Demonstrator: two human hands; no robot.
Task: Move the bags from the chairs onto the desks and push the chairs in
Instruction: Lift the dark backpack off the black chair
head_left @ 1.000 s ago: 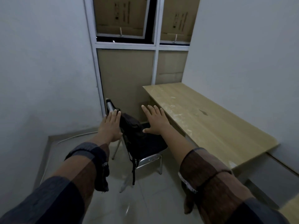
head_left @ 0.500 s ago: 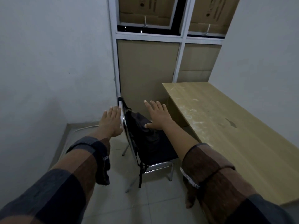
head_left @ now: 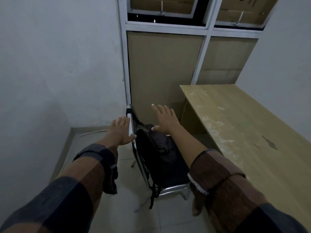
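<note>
Nearest: two forearms in rolled plaid sleeves [head_left: 94,167], woven cloth in brown, grey and dark blocks, cuffs turned back, a thin dark cord looped round the right cuff

Left hand [head_left: 121,132]: flat, palm down, fingers straight and spread, holding nothing; thumb tip at the pale top edge of the chair back, contact not certain

Right hand [head_left: 164,121]: flat, fingers splayed wide, holding nothing; poised above the top of the bag, contact not discernible

Chair [head_left: 171,189]: polished metal tube frame, dark padded seat, thin back seen edge-on; standing on the floor beside the desk, not under it

Bag [head_left: 155,148]: black soft fabric backpack, creased and slumped, upright on the chair seat against the back; one strap hanging below the seat edge. No logo legible

Floor [head_left: 116,209]: pale glossy square tiles with thin joints; white cable along the left skirting

Desk [head_left: 239,132]: rectangular, light wood-grain laminate, scuffed with whitish marks and one dark stain; right of the chair, against the right wall

Walls: plain white, matt

Farthest: white metal window frame [head_left: 200,56] with brown cardboard [head_left: 161,69] filling the panes; dark print on the upper sheets, too small to read
</note>
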